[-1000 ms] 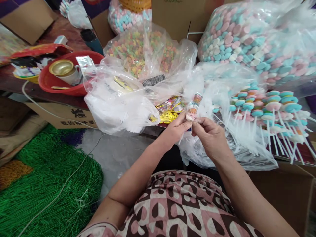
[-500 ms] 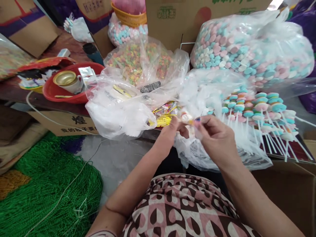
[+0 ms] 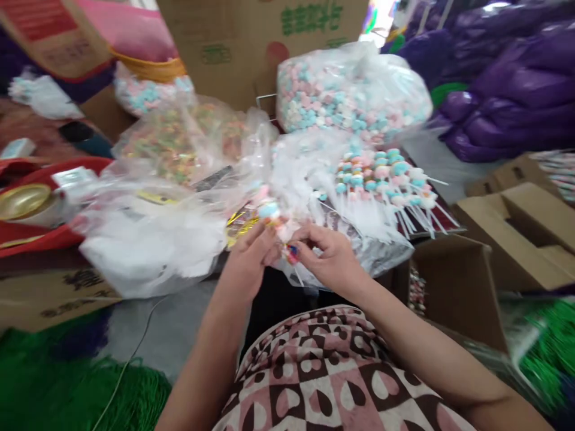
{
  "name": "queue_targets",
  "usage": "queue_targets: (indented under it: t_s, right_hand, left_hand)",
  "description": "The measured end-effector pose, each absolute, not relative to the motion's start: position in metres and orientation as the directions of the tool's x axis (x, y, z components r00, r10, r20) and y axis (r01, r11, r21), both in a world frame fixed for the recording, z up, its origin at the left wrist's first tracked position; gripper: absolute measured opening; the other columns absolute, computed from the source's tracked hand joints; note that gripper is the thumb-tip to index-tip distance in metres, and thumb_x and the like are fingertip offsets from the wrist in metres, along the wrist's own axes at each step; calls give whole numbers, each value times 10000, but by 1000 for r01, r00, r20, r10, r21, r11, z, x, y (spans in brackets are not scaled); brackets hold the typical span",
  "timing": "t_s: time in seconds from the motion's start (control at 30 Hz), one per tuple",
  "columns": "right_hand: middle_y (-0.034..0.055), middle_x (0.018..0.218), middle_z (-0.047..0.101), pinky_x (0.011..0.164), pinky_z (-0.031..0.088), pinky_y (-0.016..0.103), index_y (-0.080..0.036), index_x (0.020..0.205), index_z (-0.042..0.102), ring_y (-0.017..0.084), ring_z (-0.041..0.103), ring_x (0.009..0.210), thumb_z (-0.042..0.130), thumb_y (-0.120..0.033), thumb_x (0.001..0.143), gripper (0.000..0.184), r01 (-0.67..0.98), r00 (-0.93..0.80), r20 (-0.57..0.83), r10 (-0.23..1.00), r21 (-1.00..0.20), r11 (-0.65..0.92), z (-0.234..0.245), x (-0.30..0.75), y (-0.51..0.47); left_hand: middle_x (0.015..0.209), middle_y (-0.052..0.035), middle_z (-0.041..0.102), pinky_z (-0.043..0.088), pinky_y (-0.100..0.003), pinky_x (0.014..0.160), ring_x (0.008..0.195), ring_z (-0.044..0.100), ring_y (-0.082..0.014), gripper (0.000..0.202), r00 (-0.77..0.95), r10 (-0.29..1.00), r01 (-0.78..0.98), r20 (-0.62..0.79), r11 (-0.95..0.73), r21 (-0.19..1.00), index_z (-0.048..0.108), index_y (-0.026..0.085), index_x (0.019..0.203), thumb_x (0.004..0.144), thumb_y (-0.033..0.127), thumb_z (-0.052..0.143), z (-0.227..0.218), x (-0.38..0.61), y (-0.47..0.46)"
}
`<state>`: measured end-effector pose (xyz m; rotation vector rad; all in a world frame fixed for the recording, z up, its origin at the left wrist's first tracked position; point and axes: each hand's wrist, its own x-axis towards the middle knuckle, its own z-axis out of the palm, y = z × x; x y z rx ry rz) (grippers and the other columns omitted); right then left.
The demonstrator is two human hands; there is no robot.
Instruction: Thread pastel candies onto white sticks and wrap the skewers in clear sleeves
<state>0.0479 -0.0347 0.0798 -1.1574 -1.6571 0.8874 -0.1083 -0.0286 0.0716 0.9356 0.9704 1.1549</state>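
A marshmallow skewer (image 3: 268,209), pastel and blurred, points away from me between my hands; it seems to be in clear wrapping. My left hand (image 3: 251,257) is closed around its lower part. With thumb and fingers, my right hand (image 3: 330,258) pinches at the skewer's neck, where a small blue and red piece (image 3: 291,251) shows. Below the fingers a white stick (image 3: 299,276) pokes out. Beside my left hand lie yellow twist ties (image 3: 240,226). Finished-looking marshmallow skewers (image 3: 390,173) lie piled on the table to the right, white sticks toward me.
A large clear bag of marshmallows (image 3: 341,96) stands at the back. Left of it is a bag of colourful ring candies (image 3: 166,143), with white plastic bags (image 3: 153,239) in front. A red basin (image 3: 27,239) sits far left. Open cardboard boxes (image 3: 453,293) stand at the right.
The view has swung to the right, bringing boxes and purple bags into sight. Both hands remain together, and the marshmallow skewer between them now shows more plainly.
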Motion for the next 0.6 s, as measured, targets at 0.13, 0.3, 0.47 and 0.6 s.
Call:
queue_targets:
  t_s: [0.13,0.3,0.47,0.6]
  right_hand:
    - [-11,729,633,665,446,251,-206,729,636,125,565,686,623,-303,822,135,-25,-103,101,990,-995,99,66,72,-35]
    - [-12,779,639,556,463,210,-211,765,629,99,549,617,721,-424,795,234,-345,-132,-74,989,-931,-115,51,110,-57]
    - [-37,709,634,352,360,197,-235,821,550,85,438,428,684,-533,826,326,-377,22,-248,969,-899,-221,33,160,-104]
    - [-1,740,652,428,401,233,-229,798,627,120,503,517,691,-501,823,280,95,444,-115,889,-980,-174,-3,230,-137]
  left_hand:
    - [769,-8,690,471,-269,643,673,593,-142,241,332,923,98,197,-241,966,757,237,957,732,323,770,75,-105,-30]
    - [786,-30,697,488,-311,790,803,646,-174,318,711,609,420,352,-768,483,755,286,1035,919,162,486,62,-64,-43]
    - [877,-37,715,497,-278,771,814,651,-159,392,874,444,309,199,-823,477,650,288,1276,968,185,430,46,-26,-52]
    - [899,-50,741,515,-281,792,831,664,-164,391,770,618,392,156,-653,648,628,259,1314,984,237,420,42,-31,-45]
